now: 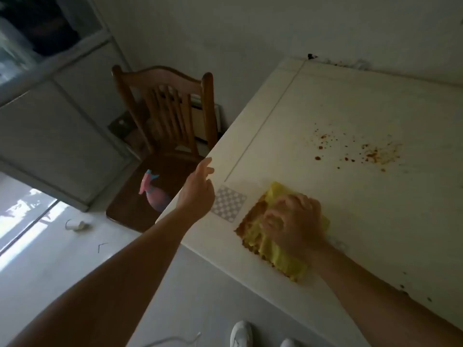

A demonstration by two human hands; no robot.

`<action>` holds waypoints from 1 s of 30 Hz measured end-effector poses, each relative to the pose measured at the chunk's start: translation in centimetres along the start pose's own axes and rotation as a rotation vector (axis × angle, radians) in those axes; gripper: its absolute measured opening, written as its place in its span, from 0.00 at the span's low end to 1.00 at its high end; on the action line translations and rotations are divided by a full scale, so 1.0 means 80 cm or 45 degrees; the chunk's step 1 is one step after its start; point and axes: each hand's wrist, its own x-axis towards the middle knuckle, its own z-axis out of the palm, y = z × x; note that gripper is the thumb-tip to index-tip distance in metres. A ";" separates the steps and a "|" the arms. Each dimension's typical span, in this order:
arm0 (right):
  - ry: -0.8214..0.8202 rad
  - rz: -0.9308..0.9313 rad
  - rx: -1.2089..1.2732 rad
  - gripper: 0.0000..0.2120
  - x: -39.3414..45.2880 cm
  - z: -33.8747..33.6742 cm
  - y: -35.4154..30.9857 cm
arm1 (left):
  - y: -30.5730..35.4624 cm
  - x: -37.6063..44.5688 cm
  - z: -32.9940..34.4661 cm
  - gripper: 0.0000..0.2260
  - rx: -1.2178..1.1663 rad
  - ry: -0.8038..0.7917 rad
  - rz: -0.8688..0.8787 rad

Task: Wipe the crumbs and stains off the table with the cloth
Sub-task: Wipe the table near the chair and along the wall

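Note:
A yellow cloth with a brown border lies flat on the cream table, near its front edge. My right hand presses down on the cloth with curled fingers. Brown crumbs and stains are scattered further back on the table, well apart from the cloth. My left hand hovers over the table's left edge with its fingers apart and nothing in it.
A checkered sticker sits on the table left of the cloth. A wooden chair stands at the table's left side with a pink spray bottle lying on its seat. My white shoes are below.

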 end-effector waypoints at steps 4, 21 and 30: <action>-0.237 -0.054 -0.056 0.28 -0.012 0.016 0.009 | -0.008 0.002 -0.006 0.22 -0.064 0.017 -0.032; 0.300 -0.142 0.347 0.15 0.087 0.049 -0.072 | -0.045 0.051 0.008 0.12 -0.317 0.137 -0.065; -0.275 -0.381 -0.144 0.28 0.143 0.071 -0.060 | -0.048 0.103 0.034 0.13 -0.254 0.089 0.099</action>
